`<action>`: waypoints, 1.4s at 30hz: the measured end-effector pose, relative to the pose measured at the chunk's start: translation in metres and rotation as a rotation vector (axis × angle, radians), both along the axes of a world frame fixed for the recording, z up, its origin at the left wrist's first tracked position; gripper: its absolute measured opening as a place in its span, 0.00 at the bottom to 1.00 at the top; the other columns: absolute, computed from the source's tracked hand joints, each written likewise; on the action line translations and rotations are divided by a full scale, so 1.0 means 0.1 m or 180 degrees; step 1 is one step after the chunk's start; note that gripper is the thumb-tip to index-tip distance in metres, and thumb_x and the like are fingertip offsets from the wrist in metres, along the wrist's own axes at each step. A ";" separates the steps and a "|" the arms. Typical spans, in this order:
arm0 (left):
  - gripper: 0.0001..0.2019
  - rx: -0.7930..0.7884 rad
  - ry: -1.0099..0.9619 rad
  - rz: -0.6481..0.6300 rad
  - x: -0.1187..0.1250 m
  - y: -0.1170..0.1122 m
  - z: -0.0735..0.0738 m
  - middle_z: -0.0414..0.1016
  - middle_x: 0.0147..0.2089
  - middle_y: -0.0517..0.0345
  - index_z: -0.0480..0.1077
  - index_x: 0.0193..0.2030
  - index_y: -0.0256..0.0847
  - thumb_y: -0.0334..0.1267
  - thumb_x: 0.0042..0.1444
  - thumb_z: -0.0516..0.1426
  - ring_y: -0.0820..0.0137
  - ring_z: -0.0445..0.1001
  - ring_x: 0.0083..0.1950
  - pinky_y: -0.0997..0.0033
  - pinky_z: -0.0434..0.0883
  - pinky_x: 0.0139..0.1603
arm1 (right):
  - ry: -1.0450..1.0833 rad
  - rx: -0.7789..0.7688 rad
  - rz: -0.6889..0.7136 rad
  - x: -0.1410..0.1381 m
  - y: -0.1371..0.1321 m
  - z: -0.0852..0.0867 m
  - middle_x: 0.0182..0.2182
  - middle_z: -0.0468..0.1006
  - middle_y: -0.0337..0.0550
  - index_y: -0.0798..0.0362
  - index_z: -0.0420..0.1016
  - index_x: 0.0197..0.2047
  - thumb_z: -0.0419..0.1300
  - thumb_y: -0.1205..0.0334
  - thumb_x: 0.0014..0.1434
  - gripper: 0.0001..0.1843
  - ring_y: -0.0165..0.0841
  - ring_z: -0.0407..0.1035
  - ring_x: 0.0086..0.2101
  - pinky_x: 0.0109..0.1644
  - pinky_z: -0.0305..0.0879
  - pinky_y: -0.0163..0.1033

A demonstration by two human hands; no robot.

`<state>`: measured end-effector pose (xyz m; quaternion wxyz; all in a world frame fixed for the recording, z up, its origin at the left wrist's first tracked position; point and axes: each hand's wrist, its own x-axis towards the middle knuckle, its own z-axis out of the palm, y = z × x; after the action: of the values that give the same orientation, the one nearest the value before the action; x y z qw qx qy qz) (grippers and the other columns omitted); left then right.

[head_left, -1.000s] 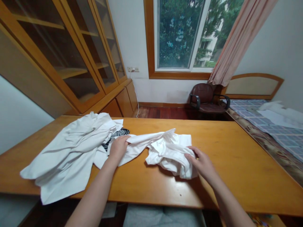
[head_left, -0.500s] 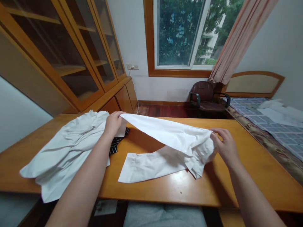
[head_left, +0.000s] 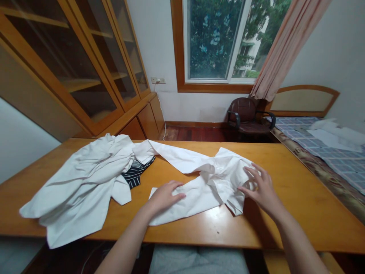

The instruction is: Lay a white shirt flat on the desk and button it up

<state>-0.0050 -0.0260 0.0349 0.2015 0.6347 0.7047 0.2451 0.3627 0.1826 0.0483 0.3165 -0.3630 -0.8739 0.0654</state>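
A white garment (head_left: 225,171) lies on the wooden table, bunched at its right end, with two long flat parts reaching left. Over the lower part rests my left hand (head_left: 168,196), palm down, thumb and fingers apart. My right hand (head_left: 262,188) is at the bunched end; its thumb and fingers are spread and touch the folds, without a visible pinch. The upper part's left tip meets a larger rumpled white cloth (head_left: 82,182); whether they are joined I cannot tell. A black cloth with white stripes (head_left: 135,173) shows partly from under that pile.
The wooden table (head_left: 194,232) spans the view, its front edge near me. Beyond stand a glass-door cabinet (head_left: 94,118), a window and a brown armchair (head_left: 243,114). To the right, a bed (head_left: 308,133) carries white material.
My left hand has let go of the upper part's tip and come down to the lower part. The upper part has dropped onto the table. My right hand's fingers have spread.
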 end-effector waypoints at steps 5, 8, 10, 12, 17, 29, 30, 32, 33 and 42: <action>0.15 -0.0443 -0.0252 0.0113 0.13 -0.30 0.10 0.81 0.40 0.53 0.76 0.37 0.44 0.49 0.62 0.53 0.59 0.78 0.43 0.66 0.71 0.44 | -0.0237 -0.0129 -0.0042 0.06 -0.07 -0.20 0.62 0.64 0.53 0.43 0.65 0.64 0.63 0.48 0.58 0.32 0.52 0.62 0.58 0.60 0.63 0.59; 0.18 -0.0441 -0.0630 0.0321 0.03 -0.46 0.31 0.80 0.35 0.56 0.74 0.32 0.41 0.52 0.62 0.53 0.62 0.77 0.39 0.68 0.71 0.42 | -0.0168 -0.0320 -0.0187 0.04 -0.05 -0.26 0.54 0.70 0.52 0.46 0.67 0.62 0.58 0.55 0.61 0.25 0.46 0.69 0.50 0.54 0.69 0.53; 0.20 -0.0452 -0.0840 0.0490 -0.09 -0.58 0.47 0.79 0.34 0.56 0.74 0.31 0.40 0.55 0.59 0.54 0.63 0.76 0.38 0.69 0.70 0.41 | -0.0106 -0.0444 -0.0301 0.00 -0.05 -0.26 0.48 0.72 0.51 0.49 0.68 0.60 0.54 0.59 0.62 0.23 0.42 0.72 0.44 0.48 0.72 0.49; 0.21 -0.0382 -0.1005 0.0757 -0.21 -0.70 0.60 0.79 0.34 0.55 0.75 0.33 0.39 0.57 0.57 0.56 0.62 0.75 0.38 0.70 0.70 0.40 | -0.0054 -0.0481 -0.0391 -0.06 -0.08 -0.24 0.45 0.73 0.49 0.50 0.70 0.58 0.53 0.62 0.62 0.21 0.40 0.72 0.39 0.44 0.72 0.47; 0.22 -0.0003 -0.1568 0.1381 -0.34 -0.81 0.71 0.78 0.34 0.55 0.76 0.35 0.38 0.59 0.52 0.60 0.64 0.74 0.36 0.72 0.70 0.36 | 0.0355 0.0097 -0.0091 -0.34 -0.39 -0.03 0.45 0.72 0.50 0.50 0.71 0.56 0.55 0.66 0.60 0.21 0.44 0.68 0.45 0.51 0.68 0.53; 0.25 0.0233 -0.1482 0.1546 -0.41 -0.52 0.63 0.81 0.36 0.52 0.77 0.36 0.37 0.61 0.48 0.61 0.61 0.76 0.38 0.68 0.73 0.38 | -0.0778 -0.0454 0.0730 -1.21 -0.82 0.17 0.30 0.78 0.45 0.52 0.76 0.31 0.58 0.62 0.64 0.10 0.38 0.70 0.36 0.41 0.61 0.41; 0.25 0.0226 -0.1414 0.1557 -0.45 -0.53 0.62 0.81 0.36 0.52 0.77 0.36 0.37 0.61 0.48 0.61 0.61 0.76 0.38 0.68 0.73 0.39 | -0.0572 -0.0639 0.0681 -1.19 -0.74 0.19 0.28 0.78 0.44 0.52 0.74 0.29 0.57 0.61 0.65 0.12 0.37 0.69 0.33 0.39 0.61 0.39; 0.25 0.0189 -0.1226 0.1588 -0.55 -0.55 0.59 0.81 0.37 0.52 0.77 0.37 0.38 0.61 0.49 0.59 0.60 0.77 0.39 0.68 0.73 0.41 | 0.0026 -0.1072 0.0600 -1.12 -0.57 0.30 0.25 0.75 0.42 0.52 0.70 0.25 0.56 0.57 0.65 0.17 0.34 0.68 0.28 0.34 0.59 0.37; 0.25 0.0158 -0.1075 0.1625 -0.61 -0.57 0.58 0.81 0.38 0.53 0.77 0.37 0.38 0.61 0.50 0.58 0.60 0.77 0.39 0.68 0.73 0.41 | 0.0366 -0.1285 0.0561 -1.07 -0.48 0.38 0.23 0.73 0.40 0.51 0.68 0.23 0.56 0.55 0.65 0.18 0.34 0.67 0.27 0.32 0.59 0.37; 0.19 0.0865 0.1252 0.1791 -1.07 -0.38 0.51 0.78 0.49 0.43 0.76 0.48 0.38 0.45 0.60 0.50 0.52 0.72 0.53 0.52 0.65 0.59 | 0.2017 -0.1994 0.0793 -1.00 -0.23 1.10 0.22 0.73 0.37 0.53 0.75 0.31 0.60 0.53 0.61 0.13 0.31 0.67 0.26 0.33 0.63 0.35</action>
<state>-0.1121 -0.0638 0.0858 -0.0993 0.4721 0.8379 0.2555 0.2623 0.1592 0.1580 0.4328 -0.2955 -0.7092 0.4716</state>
